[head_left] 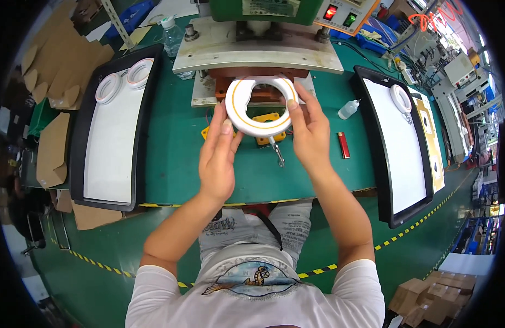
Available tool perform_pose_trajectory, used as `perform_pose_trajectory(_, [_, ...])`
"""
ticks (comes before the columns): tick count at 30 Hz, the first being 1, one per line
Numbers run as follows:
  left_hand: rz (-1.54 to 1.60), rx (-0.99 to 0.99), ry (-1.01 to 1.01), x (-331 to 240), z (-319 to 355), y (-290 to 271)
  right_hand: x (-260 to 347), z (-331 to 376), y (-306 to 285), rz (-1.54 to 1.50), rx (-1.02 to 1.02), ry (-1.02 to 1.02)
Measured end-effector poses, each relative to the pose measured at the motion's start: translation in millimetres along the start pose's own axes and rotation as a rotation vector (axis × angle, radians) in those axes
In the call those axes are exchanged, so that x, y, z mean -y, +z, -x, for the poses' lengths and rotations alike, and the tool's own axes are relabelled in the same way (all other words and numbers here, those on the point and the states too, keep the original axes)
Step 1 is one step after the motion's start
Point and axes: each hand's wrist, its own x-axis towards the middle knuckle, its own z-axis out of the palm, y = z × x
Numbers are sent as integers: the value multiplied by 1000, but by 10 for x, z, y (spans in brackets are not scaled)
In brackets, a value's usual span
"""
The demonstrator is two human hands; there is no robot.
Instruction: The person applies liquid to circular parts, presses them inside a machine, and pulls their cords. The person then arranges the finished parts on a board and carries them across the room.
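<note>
- Right now, in the head view, you hold a white ring with an orange line (262, 104) between both hands, lifted just in front of the press (258, 52) at the far middle of the green desk (176, 158).
- Your left hand (218, 158) grips the ring's near-left rim, fingers closed against it; your right hand (310, 131) pinches its right side, thumb on the inner edge.
- Below the ring lies a yellow fixture block (268, 121) with a small metal tool (277, 153) beside it; the orange nest under the press plate is partly hidden by the ring.
- Keep the ring level and your fingertips on its outer rim, so nothing is trapped under the plate, I judge.
- Toward the desk's left edge a black tray (80, 158) carries two white rings (124, 81) at its far end; toward the right edge another black tray (373, 158) carries one ring (401, 98).
- A red lighter (344, 145) and a small squeeze bottle (349, 109) lie just right of your right hand; keep your wrist clear of them.
</note>
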Motion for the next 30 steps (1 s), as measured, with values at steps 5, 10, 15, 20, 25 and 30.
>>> perform_pose_trajectory(5, [-31, -16, -42, 46, -434, -48, -199, -393, -34, 448, 10, -143])
perform_pose_trajectory(10, [-464, 18, 68, 85, -751, -223, -305, -706, 69, 537, 116, 65])
perform_pose_trajectory(15, [-1106, 49, 136, -34, -957, -173, -486, -973, 95, 655, 134, -152])
perform_pose_trajectory(20, [-1178, 67, 173, 56, -1012, -177, -601, -1193, 88, 862, 339, -233])
perform_pose_trajectory(25, [-1367, 82, 432, 229, -971, -219, -569, -1210, 113, 873, 383, -115])
perform_pose_trajectory(30, [-1532, 129, 465, 233, -916, -183, -693, -1255, 89, 968, 400, -196])
